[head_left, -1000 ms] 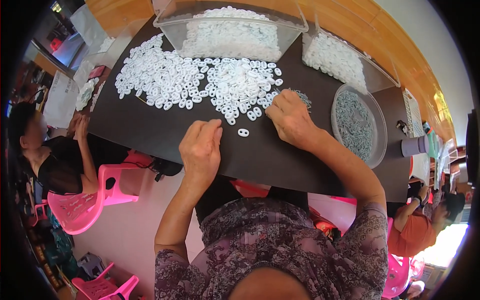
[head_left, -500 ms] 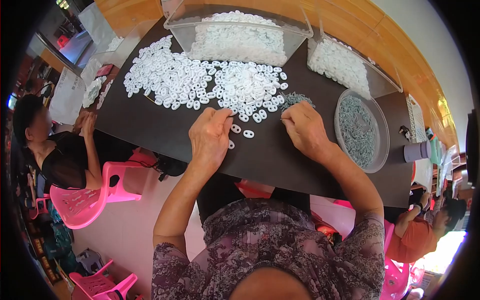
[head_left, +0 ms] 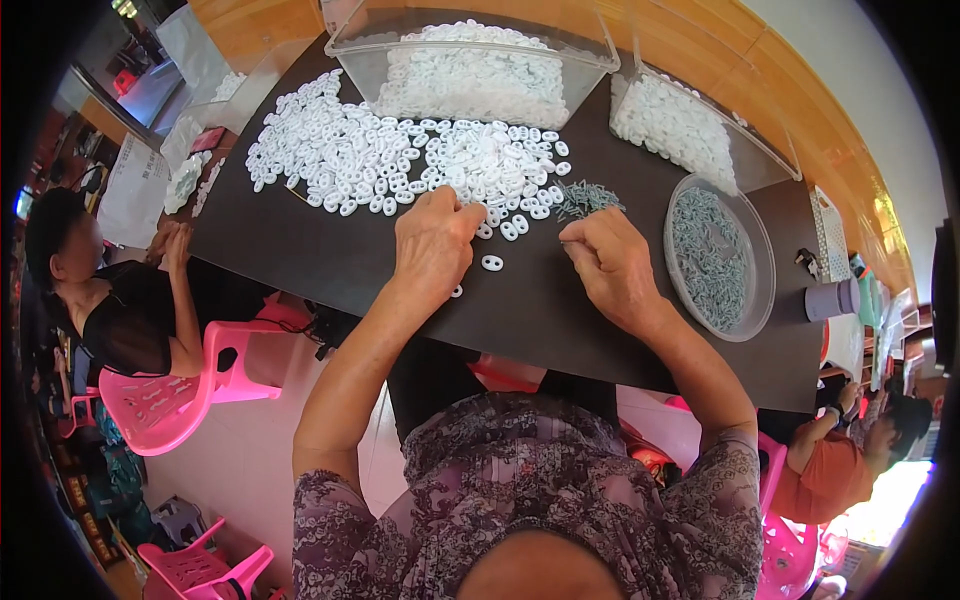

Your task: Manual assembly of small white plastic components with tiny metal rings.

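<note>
My left hand is closed, its fingertips at the near edge of a heap of white oval pieces with two holes; whatever they pinch is hidden. One loose white two-hole piece lies on the dark table just right of that hand, and another shows partly beside the wrist. To the right, my right hand hovers low over the table with thumb and forefinger pressed together, and I cannot make out what is between them. Just beyond its knuckles is a small pile of grey screws.
A clear bin of white pieces stands at the back, with a second clear bin to its right. The round tub of grey screws sits right of my right forearm. A wider white heap spreads left. People sit at both sides.
My left hand has shifted right and farther from me, and now covers a loose white piece that showed beside it. The right hand has barely moved.
</note>
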`<state>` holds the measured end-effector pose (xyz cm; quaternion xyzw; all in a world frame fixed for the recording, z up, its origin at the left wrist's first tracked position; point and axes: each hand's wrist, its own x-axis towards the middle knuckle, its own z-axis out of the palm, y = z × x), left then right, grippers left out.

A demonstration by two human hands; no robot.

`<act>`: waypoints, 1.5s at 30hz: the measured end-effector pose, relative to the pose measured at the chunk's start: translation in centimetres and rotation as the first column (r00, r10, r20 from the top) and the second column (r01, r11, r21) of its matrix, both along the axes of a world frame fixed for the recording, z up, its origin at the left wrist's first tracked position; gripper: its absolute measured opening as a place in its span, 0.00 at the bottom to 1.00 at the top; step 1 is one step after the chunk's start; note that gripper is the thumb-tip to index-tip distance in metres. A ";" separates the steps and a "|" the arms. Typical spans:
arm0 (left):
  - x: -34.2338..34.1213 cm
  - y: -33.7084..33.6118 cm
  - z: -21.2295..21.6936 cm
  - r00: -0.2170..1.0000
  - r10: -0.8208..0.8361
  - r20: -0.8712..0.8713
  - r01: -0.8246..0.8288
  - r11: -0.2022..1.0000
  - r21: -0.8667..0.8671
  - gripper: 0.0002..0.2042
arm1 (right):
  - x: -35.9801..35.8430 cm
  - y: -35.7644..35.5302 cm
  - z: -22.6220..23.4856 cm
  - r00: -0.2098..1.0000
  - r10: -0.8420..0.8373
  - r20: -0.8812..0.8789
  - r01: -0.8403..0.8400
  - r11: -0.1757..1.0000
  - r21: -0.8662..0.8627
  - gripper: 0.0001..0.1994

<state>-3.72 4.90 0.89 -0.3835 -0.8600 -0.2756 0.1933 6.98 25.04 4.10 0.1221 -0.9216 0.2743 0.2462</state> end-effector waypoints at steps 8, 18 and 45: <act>-1.2 0.5 0.1 0.994 -0.082 -0.067 0.077 0.994 -0.079 0.04 | 0.6 -0.9 0.8 0.997 0.012 -0.076 -0.017 0.998 -0.056 0.07; -1.4 -0.4 0.5 0.977 -0.167 -0.129 0.146 0.977 -0.158 0.12 | 1.2 -1.6 0.8 1.000 0.008 -0.006 -0.009 0.994 -0.110 0.08; 6.7 0.3 3.2 0.396 -0.573 0.718 -0.122 0.742 0.659 0.04 | 3.3 -5.7 0.6 0.990 -0.038 0.136 0.110 0.815 -0.568 0.05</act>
